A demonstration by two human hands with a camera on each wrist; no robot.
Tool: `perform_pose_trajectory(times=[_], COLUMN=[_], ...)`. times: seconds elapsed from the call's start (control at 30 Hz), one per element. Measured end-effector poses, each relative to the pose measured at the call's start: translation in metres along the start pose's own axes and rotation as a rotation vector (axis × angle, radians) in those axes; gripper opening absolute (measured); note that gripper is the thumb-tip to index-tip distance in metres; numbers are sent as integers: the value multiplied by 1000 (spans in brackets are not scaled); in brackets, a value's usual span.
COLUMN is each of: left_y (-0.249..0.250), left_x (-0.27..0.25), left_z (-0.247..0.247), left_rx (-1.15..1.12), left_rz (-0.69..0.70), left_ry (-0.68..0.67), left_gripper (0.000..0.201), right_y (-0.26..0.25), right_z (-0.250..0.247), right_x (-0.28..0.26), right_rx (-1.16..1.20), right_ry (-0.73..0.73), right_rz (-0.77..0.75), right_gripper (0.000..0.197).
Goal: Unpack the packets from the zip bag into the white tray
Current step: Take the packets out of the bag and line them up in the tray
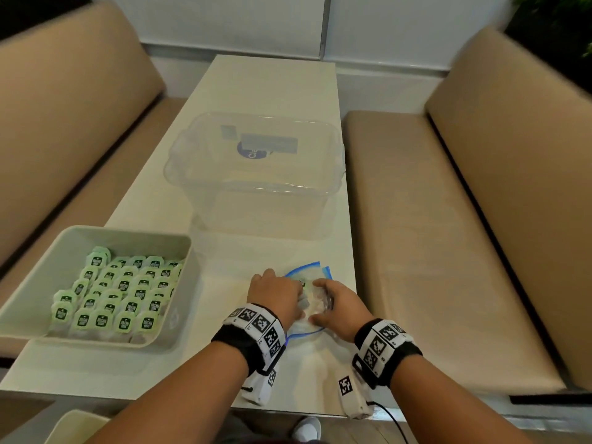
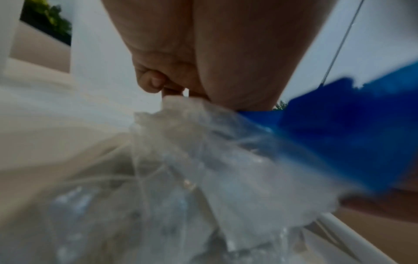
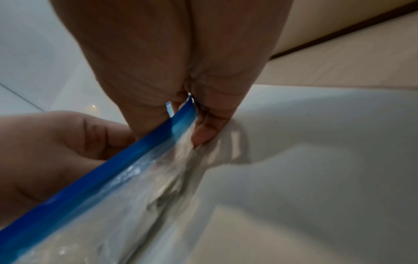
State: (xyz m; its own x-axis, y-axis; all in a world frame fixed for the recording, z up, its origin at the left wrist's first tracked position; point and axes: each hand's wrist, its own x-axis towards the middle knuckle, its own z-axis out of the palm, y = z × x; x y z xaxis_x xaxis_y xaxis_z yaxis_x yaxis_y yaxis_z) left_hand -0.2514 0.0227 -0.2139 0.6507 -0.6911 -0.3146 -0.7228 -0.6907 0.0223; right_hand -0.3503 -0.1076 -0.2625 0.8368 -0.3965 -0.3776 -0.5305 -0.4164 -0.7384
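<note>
A clear zip bag (image 1: 310,274) with a blue zip strip lies crumpled on the table near its front right. My left hand (image 1: 278,296) grips its left side; in the left wrist view the curled fingers (image 2: 156,84) bunch the clear plastic (image 2: 203,151). My right hand (image 1: 334,305) holds the right side, pinching the bag at the blue zip strip (image 3: 113,169) between thumb and fingers (image 3: 203,132). A dark-labelled packet (image 1: 301,283) shows dimly inside the bag. The white tray (image 1: 38,274) at the front left holds several rows of green packets (image 1: 121,299).
A large clear plastic tub (image 1: 256,174) stands mid-table, just beyond the bag. Beige bench seats (image 1: 432,251) flank the white table (image 1: 266,88) on both sides. The corner of another tray (image 1: 73,426) shows at the bottom left.
</note>
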Motion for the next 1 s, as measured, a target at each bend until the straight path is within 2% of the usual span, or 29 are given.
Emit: perform_pose_trajectory(times=[0.17,0.27,0.47,0.6,0.73,0.83,0.9,1.0], left_y=[-2,-8,-40,-64,-83,-86,-89,-99], left_x=[-4,-9,-18,-28,-39,-50,-52,-54], left_z=[-1,-6,-17,-26,-38,-50,-53,-56], left_rx=[-111,-207,-722,-909,-1211,-1226,-1217,-1253], left_rz=[-27,-46,-49,-59,55,136,134,85], left_ry=[-48,-23,189,284,186,119,89,63], left_gripper=[28,24,12,11,9,15,18,22], right_y=[-1,-3,-18,-37,-64,-90,-109,-133], right_z=[-1,-2,-7,-8,-11,-12,-13,-7], right_x=[-4,-6,-8,-12,-22,-26,-28,-28], right_rx=[17,15,2,-141,-243,-125,-18,126], right_ry=[-3,-4,-8,87,205,179,106,58], right_rz=[-3,-13,-47,-136,-338,-511,-543,-508], right_gripper=[78,75,72,55,53,59,55,35])
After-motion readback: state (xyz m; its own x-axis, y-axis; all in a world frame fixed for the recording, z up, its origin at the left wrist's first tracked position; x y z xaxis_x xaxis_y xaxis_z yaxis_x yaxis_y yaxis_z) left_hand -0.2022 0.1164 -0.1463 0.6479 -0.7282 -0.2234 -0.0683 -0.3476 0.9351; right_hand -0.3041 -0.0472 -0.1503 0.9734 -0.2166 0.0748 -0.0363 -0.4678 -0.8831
